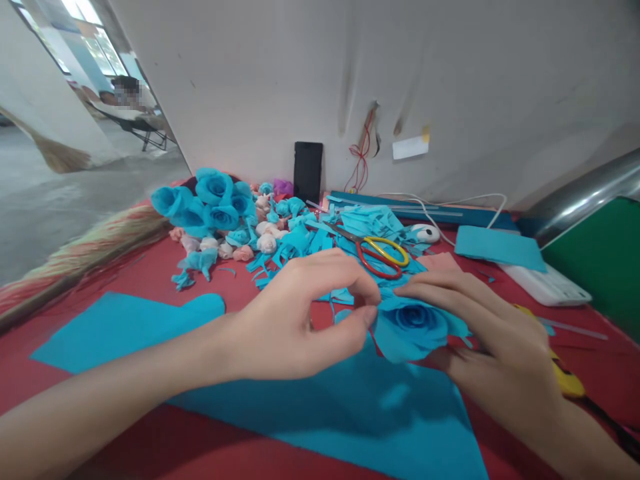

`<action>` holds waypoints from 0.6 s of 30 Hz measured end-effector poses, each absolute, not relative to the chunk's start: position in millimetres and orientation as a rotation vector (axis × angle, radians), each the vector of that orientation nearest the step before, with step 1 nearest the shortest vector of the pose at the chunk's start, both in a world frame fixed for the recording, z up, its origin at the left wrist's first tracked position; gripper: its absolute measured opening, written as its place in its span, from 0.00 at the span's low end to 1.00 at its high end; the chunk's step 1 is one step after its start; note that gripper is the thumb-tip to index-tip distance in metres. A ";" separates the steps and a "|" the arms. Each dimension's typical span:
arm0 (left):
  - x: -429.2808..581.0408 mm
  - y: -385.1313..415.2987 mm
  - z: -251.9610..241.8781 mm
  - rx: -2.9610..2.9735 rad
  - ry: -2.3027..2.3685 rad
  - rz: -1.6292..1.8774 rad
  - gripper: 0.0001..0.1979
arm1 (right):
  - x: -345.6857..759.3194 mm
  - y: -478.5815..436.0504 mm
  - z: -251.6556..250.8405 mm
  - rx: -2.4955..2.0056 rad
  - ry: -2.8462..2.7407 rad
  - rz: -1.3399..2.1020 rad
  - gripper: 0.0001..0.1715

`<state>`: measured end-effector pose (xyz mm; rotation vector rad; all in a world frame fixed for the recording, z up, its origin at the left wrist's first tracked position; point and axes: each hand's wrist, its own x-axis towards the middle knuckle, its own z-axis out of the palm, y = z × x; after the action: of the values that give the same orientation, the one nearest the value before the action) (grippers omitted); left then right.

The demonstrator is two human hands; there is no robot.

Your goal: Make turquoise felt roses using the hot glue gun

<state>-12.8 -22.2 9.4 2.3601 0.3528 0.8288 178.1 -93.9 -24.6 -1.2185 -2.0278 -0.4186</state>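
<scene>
A blue crepe-paper rose (413, 323) is held up over the red table. My right hand (500, 347) wraps round it from the right, fingers along its top edge and thumb beneath. At the rose's left edge, my left hand (310, 313) pinches thumb and forefinger together on an outer petal. Below both hands lies a large sheet of blue crepe paper (320, 413); another part of blue paper (125, 330) spreads at the left. Scissors with red and yellow handles (383, 257) rest on cut blue paper strips (370, 220) just behind the rose.
Finished blue roses (213, 200) stand in a bunch at the back left, near small pink and white flowers (265, 241). A black phone (307, 171) leans on the wall. To the right are folded blue paper (500, 247), a white device (550, 287) and a yellow tool (567, 380).
</scene>
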 end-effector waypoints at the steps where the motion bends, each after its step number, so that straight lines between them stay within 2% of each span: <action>1: -12.3 -22.1 9.2 2.381 0.334 0.847 0.05 | 178.7 -94.1 -24.4 -1.217 -2.039 -0.425 0.07; 18: -12.3 -22.2 3.9 2.722 0.284 1.189 0.07 | 181.3 -92.6 -19.9 -1.120 -2.109 -0.608 0.09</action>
<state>-12.3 -22.2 3.9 2.7219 0.2837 1.1891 181.3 -92.6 -19.9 -1.1198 -2.1089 -0.6082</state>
